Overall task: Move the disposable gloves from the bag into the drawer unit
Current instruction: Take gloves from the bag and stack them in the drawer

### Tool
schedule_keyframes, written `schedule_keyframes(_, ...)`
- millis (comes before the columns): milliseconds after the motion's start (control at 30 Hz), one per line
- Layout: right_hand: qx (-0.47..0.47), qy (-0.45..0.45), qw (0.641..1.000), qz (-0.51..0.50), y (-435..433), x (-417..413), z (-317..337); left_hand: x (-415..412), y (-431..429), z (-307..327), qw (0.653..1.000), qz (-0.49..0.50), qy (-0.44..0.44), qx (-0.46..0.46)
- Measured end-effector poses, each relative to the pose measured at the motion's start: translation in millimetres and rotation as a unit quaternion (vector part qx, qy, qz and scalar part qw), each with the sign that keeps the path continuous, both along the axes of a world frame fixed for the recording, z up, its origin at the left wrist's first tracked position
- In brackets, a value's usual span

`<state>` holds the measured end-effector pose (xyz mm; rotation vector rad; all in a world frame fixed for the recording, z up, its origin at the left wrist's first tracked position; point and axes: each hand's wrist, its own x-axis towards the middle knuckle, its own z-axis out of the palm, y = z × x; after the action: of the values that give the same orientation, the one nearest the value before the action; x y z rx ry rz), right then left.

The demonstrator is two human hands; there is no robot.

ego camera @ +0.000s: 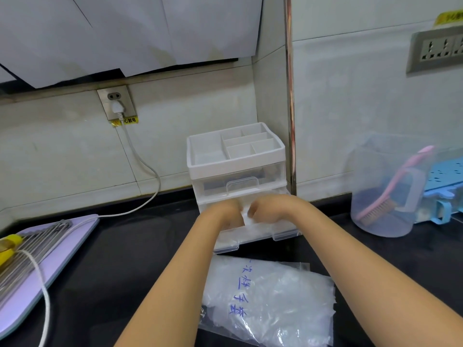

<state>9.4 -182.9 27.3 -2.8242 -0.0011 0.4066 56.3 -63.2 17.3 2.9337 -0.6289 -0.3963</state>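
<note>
Both in the pulled-out bottom drawer (253, 237): left grip (225, 212) and right grip (263, 209) clutch the gloves (246, 217). Bag (268, 301) lies flat on bench (137, 246).

1. I can see two arms, my left arm (175, 271) and my right arm (350, 259).
2. Both arms are bare, with skin showing all the way up.
3. My left hand (226, 214) and right hand (265, 209) are bare too.
4. My wrists look plain and smooth.
5. My fingers are too blurry to tell more.
</note>
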Motion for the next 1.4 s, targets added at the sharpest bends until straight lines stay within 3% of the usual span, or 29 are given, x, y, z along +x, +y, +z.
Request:
schedule_keyframes(167, -0.094, 0.017, 0.994, -0.049, -4, 10, -2, 7, 4, 1, 0.996, 0.008, 0.011, 0.087)
schedule_keyframes(367, -0.133, 0.011, 0.987, -0.085, 3, 22, -8, 8, 8, 1, 0.997, 0.019, 0.027, 0.073)
schedule_keyframes(533, -0.085, -0.011, 0.994, -0.07, 2, 12, 1, 6, 8, 2, 0.998, 0.024, 0.023, 0.057)
schedule_keyframes(667, 0.036, -0.085, 0.994, -0.058, -14, -9, 13, 0, 7, 1, 0.999, 0.035, -0.008, 0.031)
schedule_keyframes(800, 0.199, -0.161, 0.966, -0.038, -33, -42, 16, -14, 6, 9, 0.999, 0.045, -0.021, -0.013)
schedule_keyframes(933, 0.275, -0.241, 0.929, -0.055, -49, -79, 4, -46, 10, 26, 0.989, 0.054, -0.056, -0.126)
schedule_keyframes(1033, 0.312, -0.295, 0.898, -0.094, -59, -105, -14, -78, 17, 24, 0.945, 0.064, -0.127, -0.294)
schedule_keyframes(1133, 0.299, -0.288, 0.899, -0.138, -65, -124, -42, -113, 19, 13, 0.904, 0.046, -0.158, -0.396)
schedule_keyframes(1400, 0.259, -0.256, 0.899, -0.244, -63, -146, -119, -159, 5, -70, 0.928, -0.034, -0.069, -0.365)
